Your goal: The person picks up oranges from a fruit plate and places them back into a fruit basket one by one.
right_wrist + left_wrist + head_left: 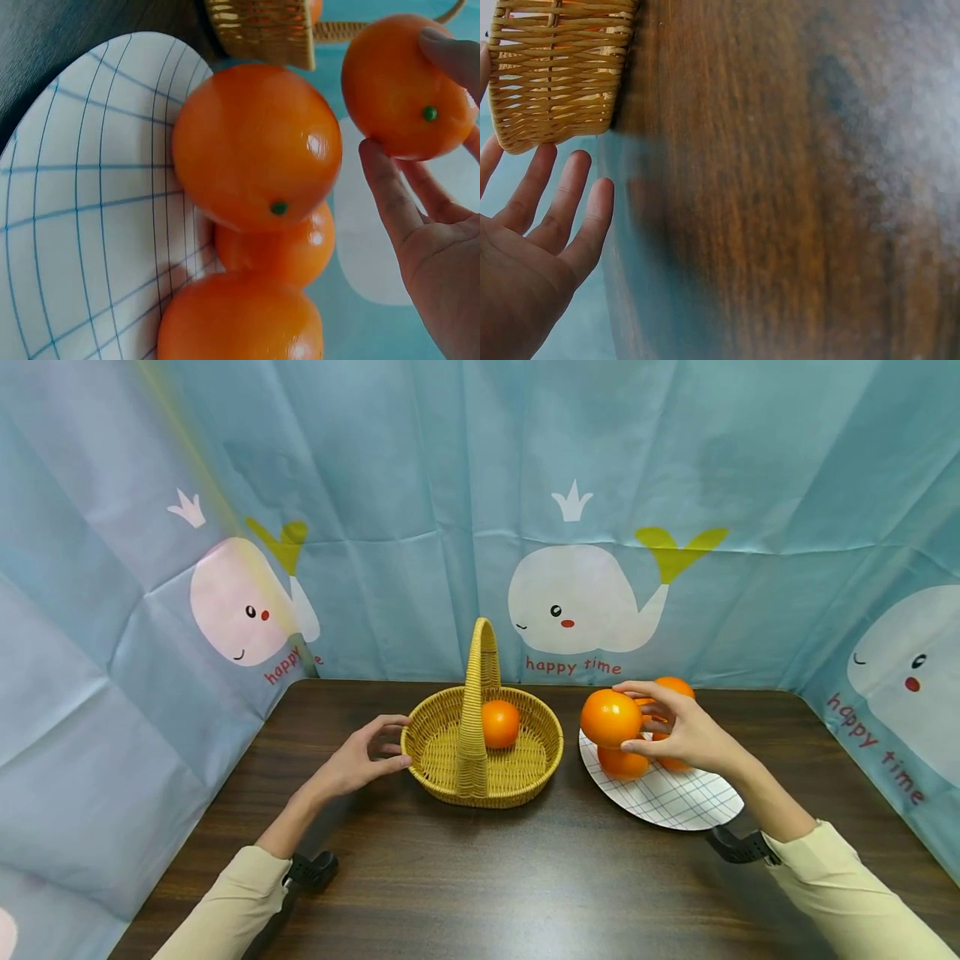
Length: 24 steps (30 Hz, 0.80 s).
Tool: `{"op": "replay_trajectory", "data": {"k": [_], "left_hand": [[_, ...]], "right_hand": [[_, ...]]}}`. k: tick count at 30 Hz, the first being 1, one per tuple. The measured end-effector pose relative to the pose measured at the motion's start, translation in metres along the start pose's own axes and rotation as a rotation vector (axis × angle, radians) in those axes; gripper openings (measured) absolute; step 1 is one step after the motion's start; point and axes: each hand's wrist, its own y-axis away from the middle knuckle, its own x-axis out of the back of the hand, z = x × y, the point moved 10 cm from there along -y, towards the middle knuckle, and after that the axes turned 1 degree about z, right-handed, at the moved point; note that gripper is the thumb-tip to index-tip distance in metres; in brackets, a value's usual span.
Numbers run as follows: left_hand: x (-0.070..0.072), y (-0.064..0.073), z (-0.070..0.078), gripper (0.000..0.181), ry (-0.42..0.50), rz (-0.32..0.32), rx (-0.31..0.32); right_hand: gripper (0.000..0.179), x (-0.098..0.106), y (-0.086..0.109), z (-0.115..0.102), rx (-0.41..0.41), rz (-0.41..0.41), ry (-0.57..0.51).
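Observation:
My right hand pinches an orange between thumb and fingers, above the left side of a plate. In the right wrist view this orange, with its green stem spot, is apart from the oranges on the plate. Several oranges lie there, partly hidden by the hand in the head view. At the left end of a yellow wicker basket, my left hand touches the rim with thumb and fingertips. Its fingers are spread and fairly straight. One orange sits inside the basket.
The basket's tall handle arches over its middle. Everything stands on a dark wooden table. A light blue curtain with whale prints hangs behind the table and along its sides.

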Motion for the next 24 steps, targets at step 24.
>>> {"op": "replay_trajectory", "data": {"k": [24], "left_hand": [[0.001,0.0,-0.005,0.061,-0.003,0.001,0.033]], "right_hand": [[0.071,-0.05,-0.037,-0.011,-0.007,-0.073,-0.123]]}}
